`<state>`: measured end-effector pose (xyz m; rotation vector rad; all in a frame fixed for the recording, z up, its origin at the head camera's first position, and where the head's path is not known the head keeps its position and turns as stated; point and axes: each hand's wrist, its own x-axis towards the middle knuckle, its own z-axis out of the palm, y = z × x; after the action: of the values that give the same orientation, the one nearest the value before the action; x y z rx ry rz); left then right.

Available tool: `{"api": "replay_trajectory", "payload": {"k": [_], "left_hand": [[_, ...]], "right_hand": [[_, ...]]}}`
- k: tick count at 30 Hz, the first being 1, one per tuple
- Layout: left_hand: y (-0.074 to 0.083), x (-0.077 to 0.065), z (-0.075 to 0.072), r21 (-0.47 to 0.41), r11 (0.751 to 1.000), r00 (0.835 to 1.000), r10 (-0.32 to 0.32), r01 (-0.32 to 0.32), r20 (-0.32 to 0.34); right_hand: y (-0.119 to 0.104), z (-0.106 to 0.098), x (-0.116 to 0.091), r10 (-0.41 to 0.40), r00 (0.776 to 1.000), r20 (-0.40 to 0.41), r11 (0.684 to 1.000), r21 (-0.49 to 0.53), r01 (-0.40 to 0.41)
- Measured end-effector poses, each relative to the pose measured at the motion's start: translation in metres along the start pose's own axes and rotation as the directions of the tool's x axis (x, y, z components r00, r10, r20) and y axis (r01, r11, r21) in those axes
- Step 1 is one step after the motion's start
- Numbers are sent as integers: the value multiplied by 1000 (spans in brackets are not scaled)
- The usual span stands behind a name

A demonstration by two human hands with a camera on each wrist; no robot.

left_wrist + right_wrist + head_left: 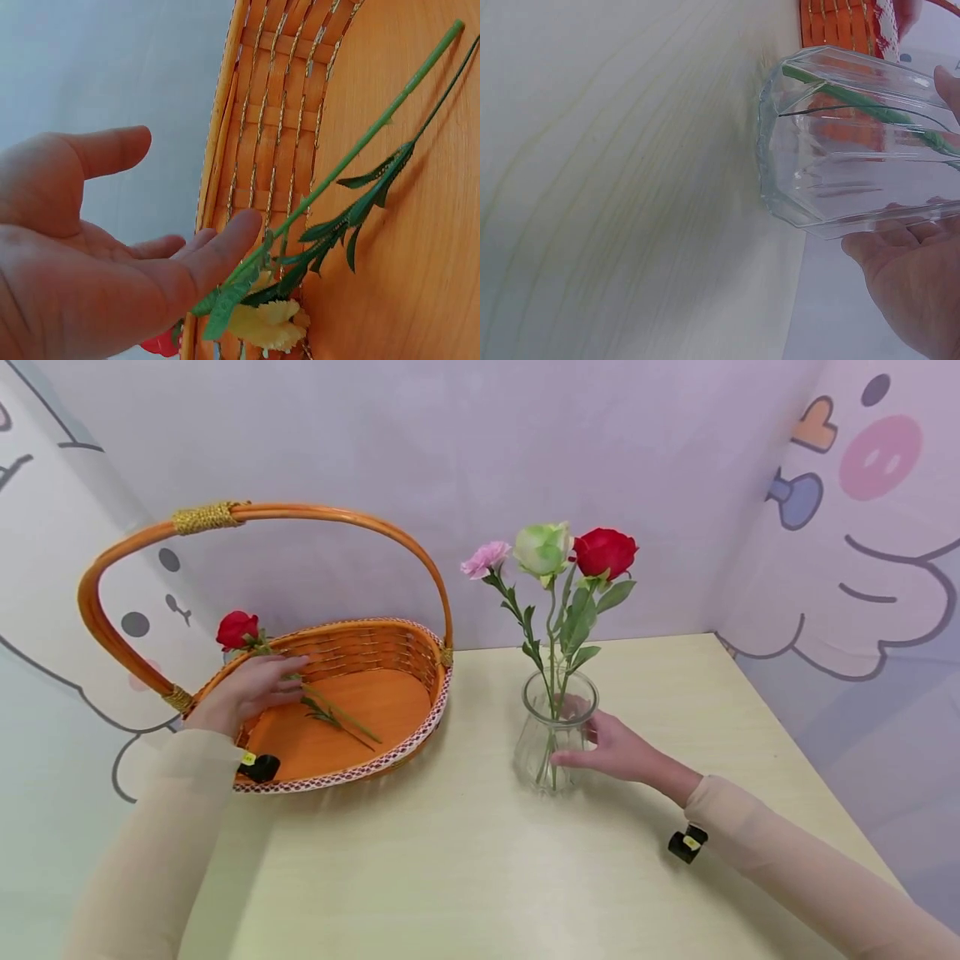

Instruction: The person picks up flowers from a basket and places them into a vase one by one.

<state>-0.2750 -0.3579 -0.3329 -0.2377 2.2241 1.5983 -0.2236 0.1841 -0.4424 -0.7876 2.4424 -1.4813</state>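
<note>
My left hand hovers over the left side of an orange wicker basket, its fingers extended and thumb apart. Beneath it lie a red rose, its bloom past the rim, and a yellow flower with a leafy dark stem. In the left wrist view the fingertips overlap the rose's green stem, with nothing gripped. My right hand holds a clear glass vase from the right, thumb in front and fingers behind. Standing in the vase are a pink flower, a pale green-white rose and a red rose.
The basket's tall handle arches above the left hand. Both containers stand on a pale wooden table. A cloth backdrop with cartoon animals rises behind and at both sides.
</note>
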Motion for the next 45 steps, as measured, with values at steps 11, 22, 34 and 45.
{"api": "replay_trajectory", "payload": {"k": [11, 22, 34, 45], "left_hand": [[-17, 8, -6, -97, 994, 998, -43, 48, 50], [-24, 15, -1, -215, 975, 997, -47, 61, 69], [-24, 24, 5, -223, 962, 985, -135, 156, 109], [-31, 42, 15, -403, 881, 968, -204, 248, 149]], "right_hand": [[-1, 0, -2, 5, 1000, 2, 1000, 10, -5], [-2, 1, -2, 8, 1000, 7, 1000, 22, -8], [-2, 0, 0, 3, 1000, 1, 1000, 7, -3], [-2, 0, -2, 17, 1000, -5, 1000, 14, -17]]}}
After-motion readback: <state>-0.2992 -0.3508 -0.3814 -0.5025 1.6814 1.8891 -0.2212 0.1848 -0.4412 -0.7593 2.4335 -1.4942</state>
